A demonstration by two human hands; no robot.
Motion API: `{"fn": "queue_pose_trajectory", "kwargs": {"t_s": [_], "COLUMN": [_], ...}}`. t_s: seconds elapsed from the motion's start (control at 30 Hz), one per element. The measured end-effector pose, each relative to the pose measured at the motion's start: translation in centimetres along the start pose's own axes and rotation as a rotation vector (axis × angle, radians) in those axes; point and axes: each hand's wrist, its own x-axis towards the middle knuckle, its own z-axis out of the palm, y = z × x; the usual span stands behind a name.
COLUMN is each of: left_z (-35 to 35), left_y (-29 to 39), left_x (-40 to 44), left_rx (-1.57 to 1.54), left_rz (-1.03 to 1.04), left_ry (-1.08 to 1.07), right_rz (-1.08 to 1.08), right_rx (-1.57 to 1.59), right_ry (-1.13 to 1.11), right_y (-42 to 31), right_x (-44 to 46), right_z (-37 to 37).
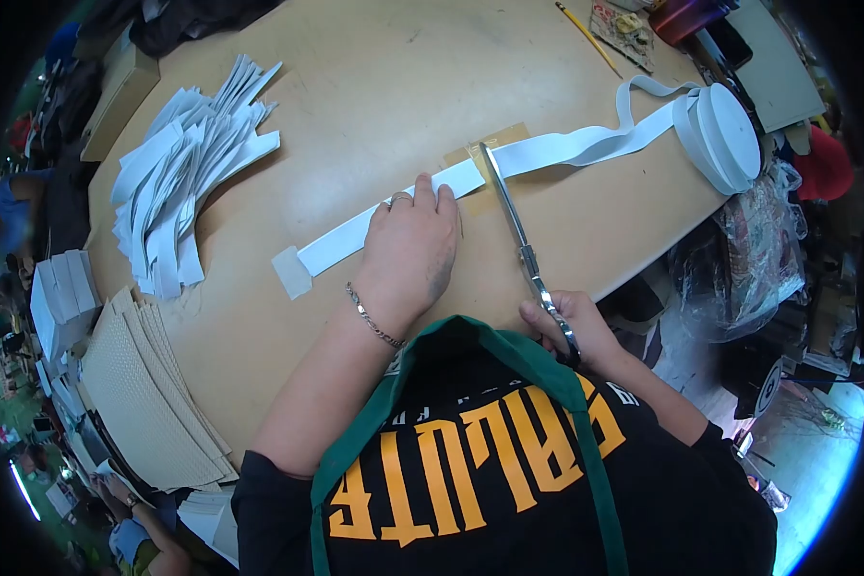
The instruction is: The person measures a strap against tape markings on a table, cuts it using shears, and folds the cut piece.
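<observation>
My left hand (411, 240) lies flat on a white elastic strip (341, 239), fingers stretched over it near its right end. A piece of clear tape (292, 273) sits on the table at the strip's left end. My right hand (588, 328) is closed round the handles of metal scissors (518, 230). Their long blades look closed and point away from me, lying between the strip's right end and the white elastic band (557, 148) that runs to the roll. Brown tape (494, 139) is stuck to the table under the blade tips.
A white roll (730, 139) stands at the table's right edge. Cut white strips (187, 178) are heaped at the left, above stacked beige textured sheets (149, 384). A pencil (588, 38) and a dark tumbler (684, 17) are at the far right. Clear plastic (749, 250) hangs beside the table.
</observation>
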Motion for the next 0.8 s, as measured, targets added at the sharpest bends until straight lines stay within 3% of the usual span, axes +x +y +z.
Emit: {"fn": "queue_pose_trajectory", "kwargs": {"t_s": [0.23,0.43,0.5,0.6,0.8], "left_z": [-0.4,-0.7,-0.7,-2.1,-0.6], "left_y": [0.5,1.9,2.1,2.8,2.3], "left_x": [0.1,1.0,1.0,1.6,1.1], "left_rx": [0.029,0.091,0.102,0.067,0.129], "left_rz": [0.007,-0.045,-0.059,-0.132,-0.077], "left_ry": [0.007,-0.111,-0.116,-0.306,-0.125], "right_rz": [-0.228,-0.184,-0.206,-0.279,-0.388], "right_rx": [-0.124,-0.148,-0.318,-0.651,-0.987], "right_ry": [-0.061,0.112,0.217,0.448,0.783], "right_y": [-0.1,-3.8,-5.6,-9.3,-15.7], "right_x": [0.2,3.8,5.0,7.2,16.7], "right_z": [-3.8,-8.4,-9.8,-12.1,-18.3]}}
